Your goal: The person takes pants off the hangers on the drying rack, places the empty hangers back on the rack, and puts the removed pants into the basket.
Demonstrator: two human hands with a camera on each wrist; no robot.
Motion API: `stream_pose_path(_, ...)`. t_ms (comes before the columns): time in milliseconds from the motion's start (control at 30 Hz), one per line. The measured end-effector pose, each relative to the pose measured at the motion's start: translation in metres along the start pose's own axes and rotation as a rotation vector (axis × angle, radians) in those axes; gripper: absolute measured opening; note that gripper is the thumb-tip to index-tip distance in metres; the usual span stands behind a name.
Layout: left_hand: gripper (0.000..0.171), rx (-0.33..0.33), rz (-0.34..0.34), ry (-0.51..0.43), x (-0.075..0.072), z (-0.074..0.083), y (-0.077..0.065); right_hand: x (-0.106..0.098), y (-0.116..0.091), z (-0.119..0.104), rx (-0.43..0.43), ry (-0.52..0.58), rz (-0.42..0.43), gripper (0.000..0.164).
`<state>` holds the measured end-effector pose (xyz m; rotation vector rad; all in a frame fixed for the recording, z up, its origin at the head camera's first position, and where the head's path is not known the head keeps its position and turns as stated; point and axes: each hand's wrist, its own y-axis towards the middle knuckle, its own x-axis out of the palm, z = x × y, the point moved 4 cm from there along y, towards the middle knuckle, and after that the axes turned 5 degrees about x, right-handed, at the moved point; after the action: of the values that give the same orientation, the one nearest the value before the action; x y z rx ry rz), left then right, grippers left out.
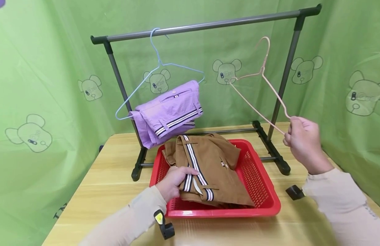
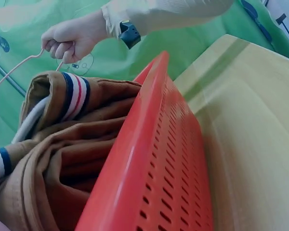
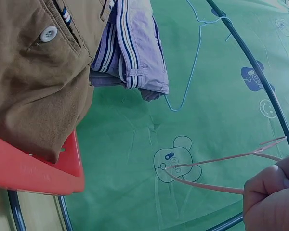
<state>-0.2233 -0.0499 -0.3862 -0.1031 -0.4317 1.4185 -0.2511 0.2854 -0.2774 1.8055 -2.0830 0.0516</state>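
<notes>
My left hand (image 1: 175, 181) grips the striped waistband of brown trousers (image 1: 214, 160), thumb on top of the cloth. The trousers lie folded in and over a red plastic basket (image 1: 263, 191). Out to the right, my right hand (image 1: 303, 140) holds one end of a pink wire hanger (image 1: 256, 108), its hook pointing up and nothing on it. In the right wrist view the curled fingers of that hand (image 3: 274, 197) close round the hanger's end. Folded purple trousers (image 1: 174, 107) hang over the lower bar of a blue hanger (image 1: 137, 89) on the rail.
A garment rack with a grey metal rail (image 1: 208, 26) and black feet (image 1: 271, 153) stands behind the basket on a wooden table (image 1: 116, 164). Green curtain (image 1: 48, 85) printed with bear faces surrounds the table at the back and sides.
</notes>
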Motion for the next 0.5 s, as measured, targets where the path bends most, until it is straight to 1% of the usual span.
stream_pose_path(167,0.017,-0.015,0.024,0.037,-0.005,-0.001,0.0,0.002,0.001,0.001,0.021,0.005,-0.014,0.034)
stream_pose_path(267,0.021,-0.018,0.057,0.084,-0.007,-0.002,0.001,0.002,0.001,0.003,0.036,-0.008,-0.015,0.035)
stream_pose_path(500,0.039,0.022,0.179,0.262,-0.018,-0.003,-0.002,0.002,0.001,0.003,0.026,0.004,-0.019,0.038)
